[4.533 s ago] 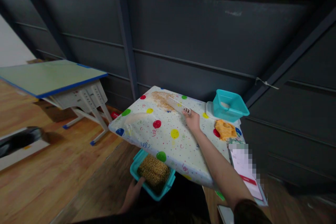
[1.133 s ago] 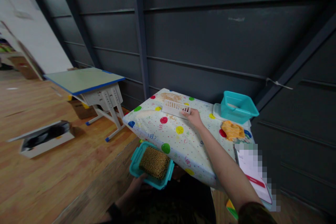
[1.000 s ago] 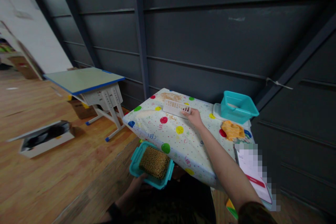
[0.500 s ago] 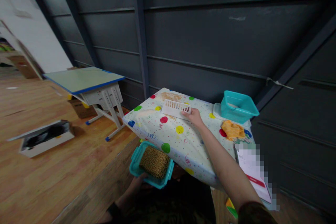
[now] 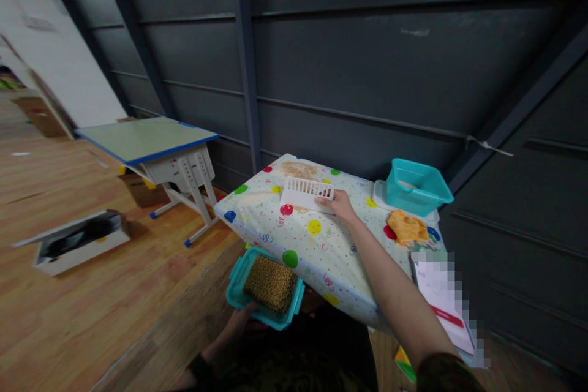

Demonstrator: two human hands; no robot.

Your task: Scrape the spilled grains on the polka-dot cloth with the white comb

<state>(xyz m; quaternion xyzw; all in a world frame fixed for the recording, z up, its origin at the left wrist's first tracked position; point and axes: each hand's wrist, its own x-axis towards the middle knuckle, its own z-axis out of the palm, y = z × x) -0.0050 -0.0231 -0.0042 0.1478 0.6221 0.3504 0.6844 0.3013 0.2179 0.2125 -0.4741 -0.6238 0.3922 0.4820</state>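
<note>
My left hand (image 5: 244, 321) grips the near rim of a teal plastic container (image 5: 237, 290), held low beside the table's front edge. Tan, bean-like grains (image 5: 272, 285) fill much of it. On the table, my right hand (image 5: 340, 203) is closed on the right end of a white slotted plastic piece (image 5: 301, 199), which stands on the tablecloth (image 5: 340, 260). Behind that piece lies a patch of scattered light-brown grains (image 5: 299, 169). A pale, powdery or fine-grained patch (image 5: 254, 198) spreads to its left, and a few grains lie just in front.
A second teal container (image 5: 416, 193) stands at the back right on a pale lid. Near it are a crumpled orange cloth (image 5: 407, 228) and a partly blurred tablet or phone (image 5: 443, 306). A school desk (image 5: 149, 138) and an open white box (image 5: 85, 251) are at the left.
My right hand has drawn the white slotted piece slightly toward me and to the left. The left hand and its container have stayed in place.
</note>
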